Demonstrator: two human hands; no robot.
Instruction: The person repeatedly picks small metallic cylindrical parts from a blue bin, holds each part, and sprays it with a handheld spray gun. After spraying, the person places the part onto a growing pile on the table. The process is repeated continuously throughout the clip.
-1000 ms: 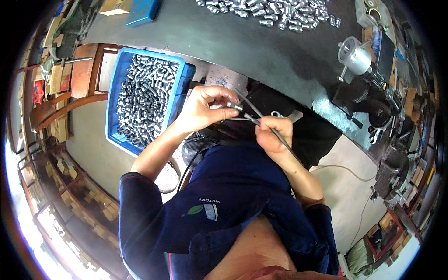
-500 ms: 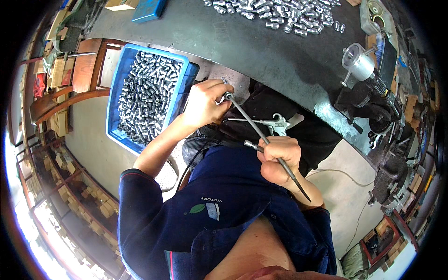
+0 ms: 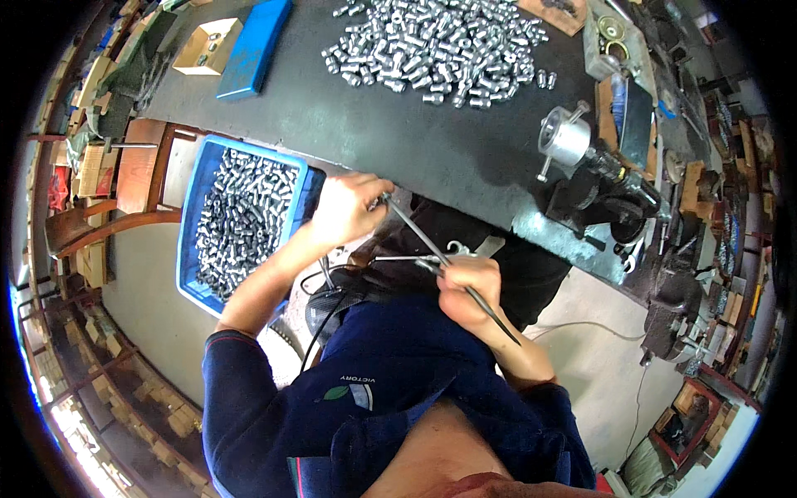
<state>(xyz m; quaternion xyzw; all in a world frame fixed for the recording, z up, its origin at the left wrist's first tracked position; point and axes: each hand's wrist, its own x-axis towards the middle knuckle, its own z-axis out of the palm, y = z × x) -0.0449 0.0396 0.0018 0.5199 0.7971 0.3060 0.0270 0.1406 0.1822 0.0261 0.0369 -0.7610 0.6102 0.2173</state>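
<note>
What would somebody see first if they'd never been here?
Probably the heap of shiny metal fittings on the dark workbench at the top. Then the blue bin full of metal pieces, at left. In the middle, the right hand grips a thin dark rod slanting up toward the left hand.

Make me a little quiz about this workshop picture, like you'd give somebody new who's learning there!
1. Pick one: which hand's fingers wrap around the middle of the thin rod?
A. the left one's
B. the right one's

2. True or false: the blue bin full of small metal parts stands to the right of the rod.

3. Fill in: the big pile of silvery fittings lies on the dark ____.

Key:
1. B, the right hand's fingers.
2. False, it stands to the left.
3. Workbench.
</note>
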